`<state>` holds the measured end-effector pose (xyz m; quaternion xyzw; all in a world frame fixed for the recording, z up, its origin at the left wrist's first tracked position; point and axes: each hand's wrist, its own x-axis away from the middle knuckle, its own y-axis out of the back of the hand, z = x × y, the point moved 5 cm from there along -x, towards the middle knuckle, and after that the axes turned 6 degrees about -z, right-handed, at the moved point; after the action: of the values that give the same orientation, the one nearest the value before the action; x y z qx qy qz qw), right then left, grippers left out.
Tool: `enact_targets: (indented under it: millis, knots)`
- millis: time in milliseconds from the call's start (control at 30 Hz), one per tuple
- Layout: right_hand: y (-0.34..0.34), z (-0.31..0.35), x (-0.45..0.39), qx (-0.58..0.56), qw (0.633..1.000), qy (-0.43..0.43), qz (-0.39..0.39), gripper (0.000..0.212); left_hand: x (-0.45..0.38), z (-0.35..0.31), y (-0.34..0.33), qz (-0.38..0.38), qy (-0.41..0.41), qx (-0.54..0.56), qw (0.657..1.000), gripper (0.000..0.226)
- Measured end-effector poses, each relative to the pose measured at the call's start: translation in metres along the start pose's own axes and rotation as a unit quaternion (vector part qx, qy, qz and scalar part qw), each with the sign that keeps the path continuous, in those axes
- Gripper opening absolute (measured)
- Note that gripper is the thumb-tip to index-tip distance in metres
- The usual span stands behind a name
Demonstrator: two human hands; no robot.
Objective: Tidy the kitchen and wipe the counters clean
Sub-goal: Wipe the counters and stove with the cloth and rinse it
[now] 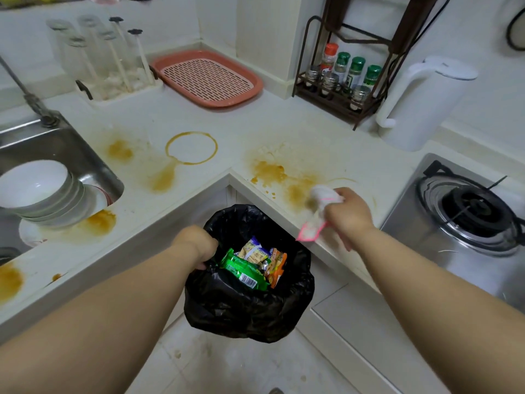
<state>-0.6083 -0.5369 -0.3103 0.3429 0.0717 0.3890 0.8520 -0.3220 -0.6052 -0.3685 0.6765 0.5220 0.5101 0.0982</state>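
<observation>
Two bare hands are working at the inner corner of the L-shaped white worktop (199, 120). The left hand (199, 245) is gripping the rim of a black plastic rubbish bag (244, 308), fingers curled round the edge, holding it below the worktop's front edge. Several crumpled snack wrappers (255, 265), green, orange and pale, are lying inside it. The right hand (346, 211) is clutching a white cloth with pink trim (318, 203), fingers closed round it, pressing it against the worktop near the front edge, just beside the steel gas hob (466, 211). The cloth is looking blurred and soiled brownish at its left end. Orange-brown stains (270, 169) are spreading over the worktop: one ring (191, 147) near the corner and at least six smears. A stack of white bowls (37, 191) is sitting in the steel sink (62, 143) at the left edge. Along the back edge are standing one pink slotted tray (207, 78), one dark wire rack (341, 100) with about eight spice jars, and one white kettle (420, 103).
</observation>
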Motion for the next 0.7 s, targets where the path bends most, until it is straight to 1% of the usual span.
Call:
enact_targets:
  millis: [33, 67, 100, 133, 200, 267, 300, 400, 467, 500, 567, 600, 667, 700]
  knots:
    - [0.006, -0.008, -0.009, 0.019, 0.999, -0.031, -0.021, 0.042, -0.001, 0.001, 0.001, -0.005, -0.004, 0.006, 1.000, 0.021]
    - [0.010, -0.012, -0.014, 0.043, 0.997, -0.049, -0.033, 0.046, -0.004, 0.001, 0.004, -0.015, -0.012, 0.013, 1.000, 0.019]
    - [0.011, -0.017, -0.016, 0.082, 0.994, -0.060, -0.030, 0.045, -0.005, 0.002, 0.006, -0.027, -0.016, 0.017, 0.999, 0.014]
    - [0.005, -0.020, -0.017, 0.120, 0.991, -0.053, -0.020, 0.040, -0.006, 0.003, 0.007, -0.026, -0.012, 0.016, 0.999, 0.015]
    - [-0.013, -0.011, -0.008, 0.177, 0.984, -0.014, -0.001, 0.031, -0.009, 0.005, 0.006, -0.012, 0.000, 0.012, 1.000, 0.026]
    - [-0.043, 0.004, 0.005, 0.190, 0.980, 0.037, 0.043, 0.025, -0.013, 0.007, 0.009, -0.022, 0.001, 0.018, 1.000, 0.028]
    - [-0.059, 0.010, 0.012, 0.191, 0.978, 0.054, 0.069, 0.026, -0.014, 0.007, 0.010, -0.022, 0.004, 0.016, 1.000, 0.027]
    - [-0.079, 0.023, 0.026, 0.182, 0.974, 0.080, 0.108, 0.040, -0.015, 0.007, 0.009, -0.019, 0.008, 0.012, 1.000, 0.024]
    - [-0.080, 0.026, 0.030, 0.129, 0.975, 0.061, 0.172, 0.035, -0.014, 0.008, 0.009, -0.009, 0.010, 0.019, 1.000, 0.024]
    - [-0.078, 0.028, 0.032, 0.098, 0.975, 0.053, 0.191, 0.032, -0.015, 0.008, 0.009, -0.007, 0.010, 0.017, 1.000, 0.024]
    - [-0.072, 0.034, 0.033, 0.068, 0.981, 0.061, 0.169, 0.035, -0.015, 0.010, 0.007, -0.006, 0.007, 0.019, 1.000, 0.024]
    - [-0.073, 0.035, 0.034, 0.055, 0.983, 0.058, 0.165, 0.032, -0.014, 0.012, 0.008, -0.012, 0.004, 0.032, 0.999, 0.021]
    - [-0.079, 0.029, 0.041, 0.000, 0.981, 0.004, 0.196, 0.018, -0.011, 0.015, 0.010, -0.033, -0.007, 0.048, 0.998, 0.014]
    - [-0.081, 0.026, 0.042, -0.017, 0.981, -0.014, 0.190, 0.020, -0.010, 0.018, 0.010, -0.046, -0.007, 0.055, 0.997, 0.021]
